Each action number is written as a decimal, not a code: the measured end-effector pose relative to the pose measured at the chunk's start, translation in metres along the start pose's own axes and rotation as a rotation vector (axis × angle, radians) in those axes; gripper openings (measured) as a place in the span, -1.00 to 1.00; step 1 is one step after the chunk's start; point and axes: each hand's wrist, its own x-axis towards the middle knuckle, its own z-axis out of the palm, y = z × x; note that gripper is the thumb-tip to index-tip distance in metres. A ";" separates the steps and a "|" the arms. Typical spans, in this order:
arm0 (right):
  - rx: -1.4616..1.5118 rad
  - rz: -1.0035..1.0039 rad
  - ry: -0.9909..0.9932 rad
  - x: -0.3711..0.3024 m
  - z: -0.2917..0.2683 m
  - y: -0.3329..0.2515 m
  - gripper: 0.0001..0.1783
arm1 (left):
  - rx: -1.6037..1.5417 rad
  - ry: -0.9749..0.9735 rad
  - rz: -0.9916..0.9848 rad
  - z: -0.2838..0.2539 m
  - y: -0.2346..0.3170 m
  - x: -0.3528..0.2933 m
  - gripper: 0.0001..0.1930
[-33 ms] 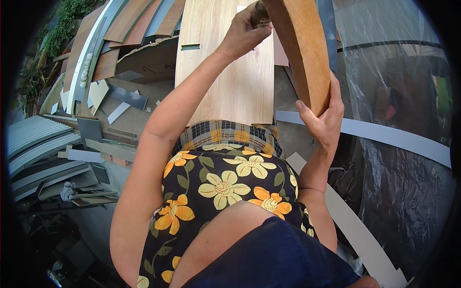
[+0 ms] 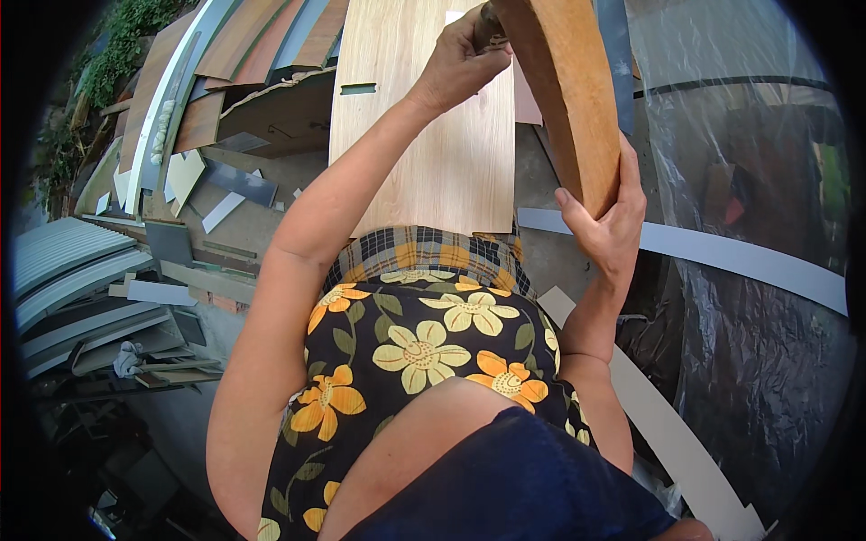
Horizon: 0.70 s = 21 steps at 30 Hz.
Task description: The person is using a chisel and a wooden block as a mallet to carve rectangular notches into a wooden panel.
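Note:
My left hand (image 2: 465,63) is wrapped round a dark, rounded, handle-like part (image 2: 490,29) at the top of the view. That part sits against the left side of a thick, orange-brown piece of wood (image 2: 577,90), raised in front of me. Its upper end runs out of the picture, so its whole shape is hidden. At the wood's lower end my right hand (image 2: 609,216) grips it, thumb on the near side and fingers along the right edge. Below and to the left lies a pale wood-grain panel (image 2: 424,171) with a small dark slot near its left edge.
Stacked boards (image 2: 244,36) in brown, red and blue lean at the far left. Corrugated sheets (image 2: 77,270) and offcuts lie at the left. Clear plastic sheeting (image 2: 740,379) covers the right side, crossed by a long pale strip (image 2: 722,252). A beige strip (image 2: 667,424) lies lower right.

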 end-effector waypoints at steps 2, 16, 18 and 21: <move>-0.017 -0.002 -0.015 0.001 0.003 0.003 -0.10 | -0.023 0.042 -0.005 0.006 -0.004 -0.002 -0.75; 0.016 0.010 -0.006 -0.003 0.002 0.006 -0.08 | -0.207 0.055 -0.006 -0.007 0.018 0.008 -0.75; 0.036 -0.003 -0.007 -0.002 0.003 0.006 -0.08 | -0.228 0.011 -0.014 -0.009 0.015 0.006 -0.75; 0.029 -0.032 -0.008 -0.002 0.005 0.006 -0.08 | -0.130 0.122 0.157 0.005 0.025 0.006 -0.74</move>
